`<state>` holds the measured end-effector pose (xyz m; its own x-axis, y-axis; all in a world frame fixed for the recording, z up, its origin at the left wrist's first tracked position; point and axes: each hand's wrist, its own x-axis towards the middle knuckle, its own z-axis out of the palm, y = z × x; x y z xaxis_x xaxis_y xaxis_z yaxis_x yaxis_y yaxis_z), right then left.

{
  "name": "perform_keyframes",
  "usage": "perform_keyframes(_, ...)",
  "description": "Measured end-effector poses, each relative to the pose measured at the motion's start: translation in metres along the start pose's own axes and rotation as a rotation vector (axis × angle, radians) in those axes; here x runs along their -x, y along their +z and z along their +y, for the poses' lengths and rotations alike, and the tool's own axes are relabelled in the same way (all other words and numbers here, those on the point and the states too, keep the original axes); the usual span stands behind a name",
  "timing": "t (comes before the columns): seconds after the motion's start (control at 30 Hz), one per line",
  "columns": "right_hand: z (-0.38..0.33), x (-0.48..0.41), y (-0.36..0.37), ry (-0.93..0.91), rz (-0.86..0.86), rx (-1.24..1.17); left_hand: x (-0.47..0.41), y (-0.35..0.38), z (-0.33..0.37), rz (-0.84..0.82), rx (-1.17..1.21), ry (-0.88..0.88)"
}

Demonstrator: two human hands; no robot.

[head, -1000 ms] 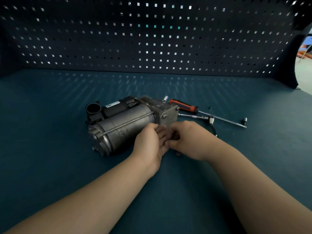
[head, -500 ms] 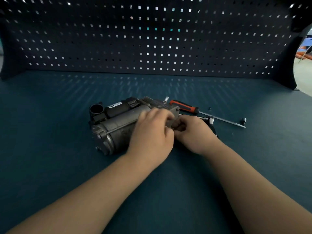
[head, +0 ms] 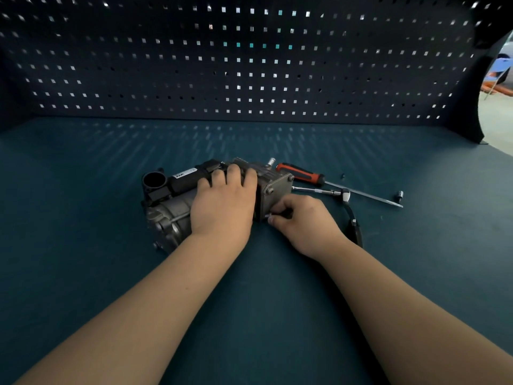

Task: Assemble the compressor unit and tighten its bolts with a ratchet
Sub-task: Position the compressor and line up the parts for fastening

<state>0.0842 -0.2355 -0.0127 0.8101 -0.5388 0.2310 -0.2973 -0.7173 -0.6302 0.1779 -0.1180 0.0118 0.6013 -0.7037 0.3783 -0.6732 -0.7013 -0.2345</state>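
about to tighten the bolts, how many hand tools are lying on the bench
2: the red-handled screwdriver just behind the right end of the compressor, and the ratchet beside the right hand. Others could be hidden behind the compressor.

Has lifted the left hand [head: 223, 201] off the fingertip meeting beside the compressor [head: 169, 215] and laid it over the body, fingers curled across the top. Has brought the right hand [head: 302, 220] to the end plate [head: 276, 188] at its lower corner, pinching a small bolt [head: 268, 216].
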Motion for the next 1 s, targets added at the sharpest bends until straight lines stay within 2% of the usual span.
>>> perform_keyframes(0.23,-0.006,0.003,0.005,-0.054,0.048,0.224,0.001,0.002,0.0,0.021,0.014,0.006)
perform_keyframes(0.43,-0.012,0.008,0.008,-0.032,0.058,0.204,0.002,0.003,0.001,0.027,0.009,0.006)
perform_keyframes(0.63,-0.016,0.009,0.012,-0.023,0.076,0.314,0.002,0.003,0.0,0.028,0.015,0.002)
perform_keyframes(1.0,-0.018,0.009,0.011,0.021,-0.003,0.373,0.003,0.003,0.001,0.032,0.021,0.007)
